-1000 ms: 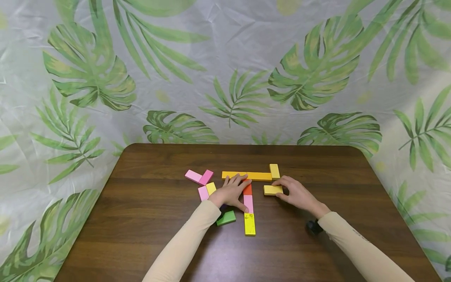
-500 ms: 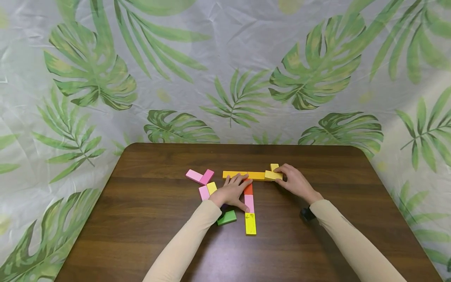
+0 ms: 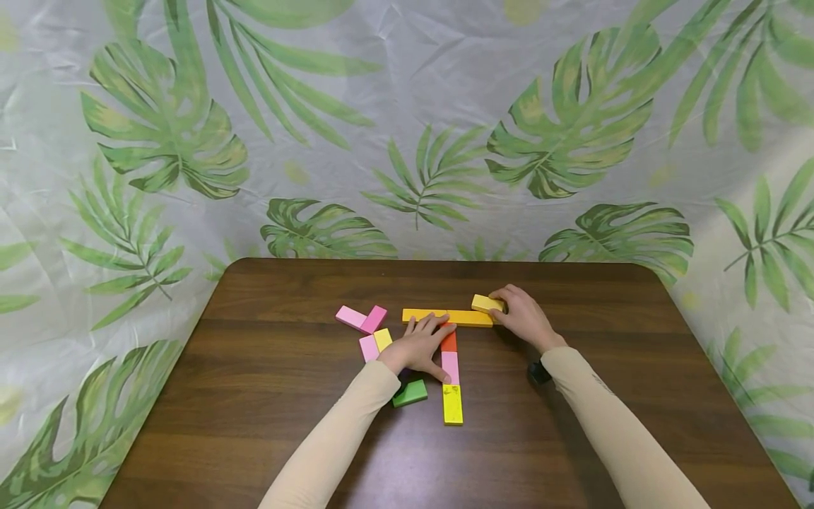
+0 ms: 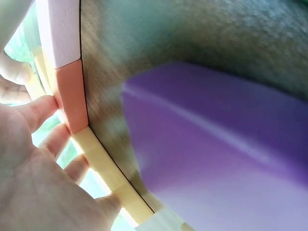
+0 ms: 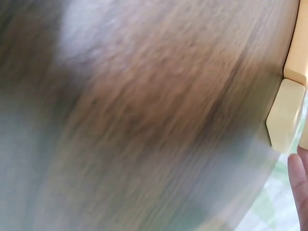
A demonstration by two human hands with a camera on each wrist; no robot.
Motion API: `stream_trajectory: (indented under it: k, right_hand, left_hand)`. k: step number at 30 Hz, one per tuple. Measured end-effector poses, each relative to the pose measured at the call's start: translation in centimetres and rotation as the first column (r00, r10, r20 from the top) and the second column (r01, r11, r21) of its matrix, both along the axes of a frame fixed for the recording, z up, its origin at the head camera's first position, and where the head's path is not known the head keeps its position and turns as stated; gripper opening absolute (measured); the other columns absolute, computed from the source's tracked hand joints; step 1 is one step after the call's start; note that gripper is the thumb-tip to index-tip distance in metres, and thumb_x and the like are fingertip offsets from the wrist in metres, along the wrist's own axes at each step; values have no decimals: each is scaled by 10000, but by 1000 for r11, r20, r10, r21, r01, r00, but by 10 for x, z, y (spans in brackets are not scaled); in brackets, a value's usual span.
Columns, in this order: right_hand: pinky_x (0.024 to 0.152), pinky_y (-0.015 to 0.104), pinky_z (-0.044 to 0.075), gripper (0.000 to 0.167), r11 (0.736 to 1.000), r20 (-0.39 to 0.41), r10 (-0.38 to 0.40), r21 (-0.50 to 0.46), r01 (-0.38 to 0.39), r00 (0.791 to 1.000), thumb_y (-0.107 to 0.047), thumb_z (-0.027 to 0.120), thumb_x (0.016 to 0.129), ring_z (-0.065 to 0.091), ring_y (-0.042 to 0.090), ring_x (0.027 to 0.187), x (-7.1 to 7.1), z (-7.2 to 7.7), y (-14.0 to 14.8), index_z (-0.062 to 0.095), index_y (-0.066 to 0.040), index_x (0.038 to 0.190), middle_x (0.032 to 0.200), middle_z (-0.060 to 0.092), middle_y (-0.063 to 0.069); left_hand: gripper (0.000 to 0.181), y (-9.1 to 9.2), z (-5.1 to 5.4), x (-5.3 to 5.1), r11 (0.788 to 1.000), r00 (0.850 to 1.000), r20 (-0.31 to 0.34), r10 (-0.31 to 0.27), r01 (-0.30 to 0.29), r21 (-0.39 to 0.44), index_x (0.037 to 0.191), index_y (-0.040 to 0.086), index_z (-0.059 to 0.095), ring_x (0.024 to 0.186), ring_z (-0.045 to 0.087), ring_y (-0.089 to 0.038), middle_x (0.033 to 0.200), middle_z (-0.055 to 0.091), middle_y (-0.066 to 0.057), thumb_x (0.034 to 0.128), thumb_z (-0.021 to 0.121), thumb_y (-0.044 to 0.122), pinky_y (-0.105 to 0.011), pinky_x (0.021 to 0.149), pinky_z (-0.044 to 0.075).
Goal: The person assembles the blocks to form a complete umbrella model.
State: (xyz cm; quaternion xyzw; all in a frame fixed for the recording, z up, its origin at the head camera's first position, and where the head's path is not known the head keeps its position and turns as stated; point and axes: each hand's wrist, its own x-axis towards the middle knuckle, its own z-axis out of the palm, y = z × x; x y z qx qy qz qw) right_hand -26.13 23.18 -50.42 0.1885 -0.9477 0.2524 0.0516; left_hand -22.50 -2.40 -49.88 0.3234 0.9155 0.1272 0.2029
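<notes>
Pale-yellow block, pinched between thumb and fingers of the right-hand grip, over or just beyond the right end of the orange row, on its far side. Held by one end, so lying directly left of that grip, with long axis running mostly left to right: close to parallel with the row but a little skewed, the held end slightly nearer the person. Right-hand grip clearly the nearer of the two. Close by, a second pale-yellow block, set against the row's end and mostly hidden in the head view; in the right wrist view, a narrow gap between both pale blocks. Cannot tell whether touching elsewhere, nor whether resting on the surface or raised.

Left-hand grip spread, grasping nothing: fingertips against the row and the red block, thumb at the pink block. Next in that column, toward the person, a speckled yellow block. Close to the left wrist camera, a purple block.
</notes>
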Motion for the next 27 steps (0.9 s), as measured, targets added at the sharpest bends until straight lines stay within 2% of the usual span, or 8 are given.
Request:
stream_trajectory:
  k: [10,19,27]
  right_hand:
    - [791,449,466,323,998,10,-61,32,60,998,-147,688,880,545,295,901,-10,-1,-9,650,35,1144,1036,594,161]
    - [732,430,447,314,992,12,-125,16,125,992,-132,681,892,530,295,861,-17,1,-10,641,41,1151,1038,583,183]
    - [738,430,453,293,990,29,-141,11,141,990,-125,678,895,524,295,860,-22,6,-18,640,37,1137,1044,585,183]
  left_hand:
    - [1048,0,0,0,1000,1000,7,-1,1,-4,1539,199,208,1449,40,-270,1591,86,-18,723,751,569,-503,1134,2]
    - [1045,0,0,0,1000,1000,-1,-10,10,-1,1538,193,208,1449,40,-271,1590,86,-25,728,752,566,-507,1133,7]
    - [1046,0,-1,0,1000,1000,-6,-10,10,-8,1538,194,209,1448,42,-275,1590,82,-25,726,749,571,-510,1132,11]
